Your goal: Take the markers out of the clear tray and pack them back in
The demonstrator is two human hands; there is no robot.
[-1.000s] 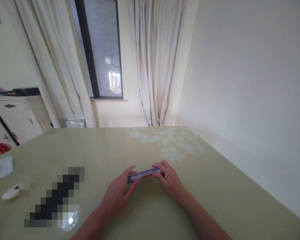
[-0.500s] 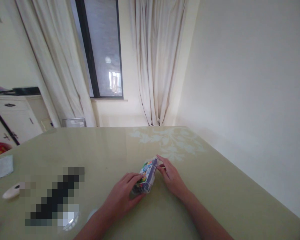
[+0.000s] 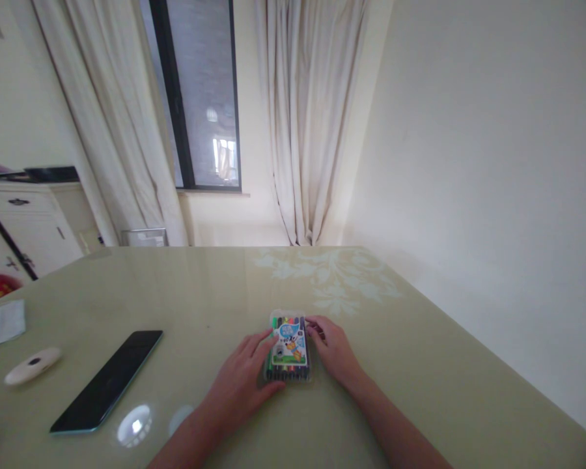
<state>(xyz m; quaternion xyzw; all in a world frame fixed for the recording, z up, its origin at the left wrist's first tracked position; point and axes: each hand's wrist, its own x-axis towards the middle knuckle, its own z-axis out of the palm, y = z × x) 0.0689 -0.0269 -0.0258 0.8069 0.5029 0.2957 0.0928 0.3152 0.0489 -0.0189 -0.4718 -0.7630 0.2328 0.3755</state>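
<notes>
A clear plastic case of markers lies flat on the glass-topped table, its printed card facing up and several coloured pens showing around it. My left hand grips the case along its left side, with the fingertips on the upper left edge and the thumb by the lower edge. At the upper right edge, my right hand has its fingers curled in and its thumb and index fingertips against the case. The undersides of the fingers are partly hidden.
A black smartphone lies to the left on the table. Farther left are a white oval device and a folded pale sheet. A wall borders the table's right side; curtains hang beyond its far edge.
The marker case has gone from tilted on its side to lying flat, its printed face turned upward. Both hands have stayed at its sides, shifting only slightly.
</notes>
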